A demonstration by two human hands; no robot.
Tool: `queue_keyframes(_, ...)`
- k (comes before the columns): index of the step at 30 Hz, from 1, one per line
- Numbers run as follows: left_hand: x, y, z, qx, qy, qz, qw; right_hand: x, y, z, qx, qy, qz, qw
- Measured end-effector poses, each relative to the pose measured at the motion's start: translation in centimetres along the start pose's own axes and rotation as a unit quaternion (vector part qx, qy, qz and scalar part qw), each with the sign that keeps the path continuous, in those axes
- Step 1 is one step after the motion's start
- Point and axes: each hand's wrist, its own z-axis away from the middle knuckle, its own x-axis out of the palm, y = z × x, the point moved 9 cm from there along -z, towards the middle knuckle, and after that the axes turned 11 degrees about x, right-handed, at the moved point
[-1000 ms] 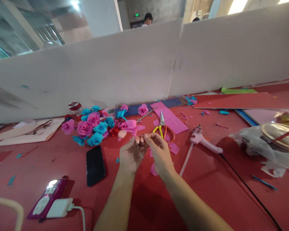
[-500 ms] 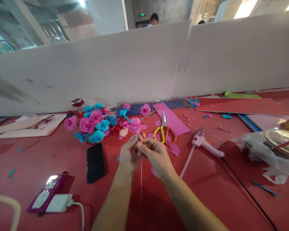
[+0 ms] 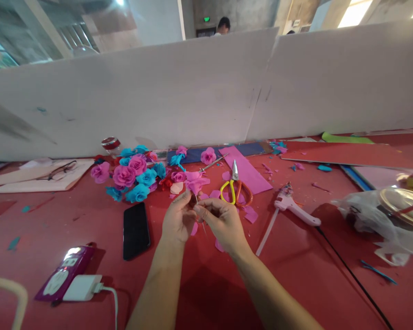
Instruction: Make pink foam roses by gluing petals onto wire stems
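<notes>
A pink paper flower point(image 3: 195, 183) on a thin wire stem point(image 3: 203, 227) is held up over the red table. My left hand point(image 3: 178, 216) is closed at the flower's base, its fingertips partly hidden behind the petals. Just below, my right hand point(image 3: 223, 223) pinches the wire between thumb and fingers. Pink paper petals point(image 3: 251, 214) lie scattered around both hands. Beyond my right hand rest scissors point(image 3: 234, 185) with one yellow and one orange handle. A bunch of pink, blue and red paper flowers point(image 3: 136, 176) lies to the left.
A pink glue gun point(image 3: 298, 207) with its black cord lies at right, near a plastic bag point(image 3: 368, 215) holding a round container. Left are a black phone point(image 3: 136, 230), a purple power strip point(image 3: 64, 275) with a white charger point(image 3: 83, 288), and glasses point(image 3: 62, 170). A white partition point(image 3: 158, 96) stands behind.
My left hand has shifted slightly left and the hands are a little further apart. More of the flower and wire shows, and the wire now slants instead of hanging straight.
</notes>
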Motion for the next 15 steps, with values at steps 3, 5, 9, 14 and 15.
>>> queue_keyframes(3,-0.1,-0.5,0.2,-0.036,0.003,0.010,0.999,0.2,-0.1,0.0,-0.006,-0.010,0.005,1.000)
queue_keyframes(5,0.0,-0.7,0.3,-0.052,-0.003,0.012,0.999,0.2,-0.1,0.0,-0.010,-0.017,0.009,1.000)
queue_keyframes(9,0.2,-0.9,0.4,-0.064,-0.026,0.015,0.998,0.3,-0.2,0.0,-0.020,-0.030,0.011,0.999)
queue_keyframes(14,0.5,-1.2,0.5,-0.071,-0.054,0.011,0.996,0.3,0.3,-0.3,-0.020,-0.037,0.019,0.999)
queue_keyframes(15,0.6,-1.2,0.6,-0.070,-0.063,0.007,0.996,0.2,0.4,-0.4,-0.017,-0.036,0.021,0.999)
